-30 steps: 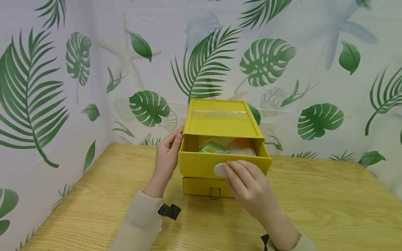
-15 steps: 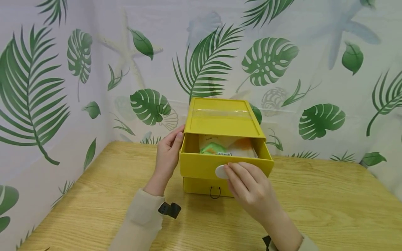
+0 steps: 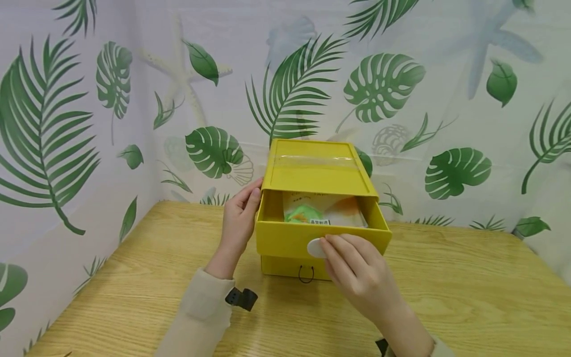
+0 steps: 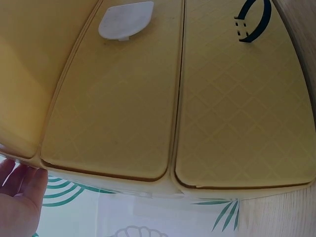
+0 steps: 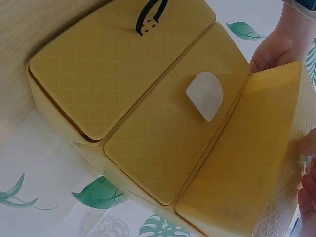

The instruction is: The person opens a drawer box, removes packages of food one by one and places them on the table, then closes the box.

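A yellow drawer cabinet (image 3: 314,177) stands in the middle of the head view. Its top drawer (image 3: 281,240) is pulled partway out. Inside that drawer lies a printed packet (image 3: 332,210) with green and orange patches, partly under the cabinet top. My right hand (image 3: 359,275) pinches the white handle (image 3: 314,248) on the drawer front. Against the cabinet's left side rests my left hand (image 3: 237,223), fingers touching its edge; the left wrist view shows these fingers (image 4: 33,190) at the side wall.
Below, both wrist views show a closed middle drawer (image 4: 113,103) with a white tab and a closed bottom drawer (image 4: 242,108) with a black loop (image 4: 266,22). The wooden table (image 3: 134,277) bears the cabinet. A leaf-printed cloth (image 3: 303,69) hangs close behind.
The top drawer has come a little further out toward me, with my right hand on its handle. More of the packet shows. My left hand stays at the cabinet's side.
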A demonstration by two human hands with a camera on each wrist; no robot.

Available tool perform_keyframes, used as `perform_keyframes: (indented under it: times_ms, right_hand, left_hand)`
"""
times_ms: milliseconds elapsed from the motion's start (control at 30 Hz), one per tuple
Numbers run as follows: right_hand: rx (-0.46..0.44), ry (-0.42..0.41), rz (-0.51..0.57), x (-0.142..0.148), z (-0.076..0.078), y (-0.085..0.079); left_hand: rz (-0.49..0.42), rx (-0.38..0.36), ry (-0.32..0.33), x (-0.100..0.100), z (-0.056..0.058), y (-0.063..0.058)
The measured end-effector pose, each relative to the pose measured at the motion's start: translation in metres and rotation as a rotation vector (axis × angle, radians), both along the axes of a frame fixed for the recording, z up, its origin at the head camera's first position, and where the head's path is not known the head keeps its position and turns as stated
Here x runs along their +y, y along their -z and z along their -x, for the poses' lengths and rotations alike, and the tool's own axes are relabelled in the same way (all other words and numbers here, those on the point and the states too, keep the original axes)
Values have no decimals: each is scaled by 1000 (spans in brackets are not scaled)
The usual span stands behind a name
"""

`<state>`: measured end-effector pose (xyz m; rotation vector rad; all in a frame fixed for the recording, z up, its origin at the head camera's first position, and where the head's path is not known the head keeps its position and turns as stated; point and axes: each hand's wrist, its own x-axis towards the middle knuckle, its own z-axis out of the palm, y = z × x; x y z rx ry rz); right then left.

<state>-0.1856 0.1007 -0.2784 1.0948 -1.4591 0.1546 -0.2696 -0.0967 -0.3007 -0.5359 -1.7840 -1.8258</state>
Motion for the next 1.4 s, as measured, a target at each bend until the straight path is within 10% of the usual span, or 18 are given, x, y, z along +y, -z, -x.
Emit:
perform_keyframes:
  times_ms: [1400]
  right_hand:
    - [-4, -10, -13, 4, -17, -6]
  left_hand:
    - [18, -18, 8, 1, -2, -1]
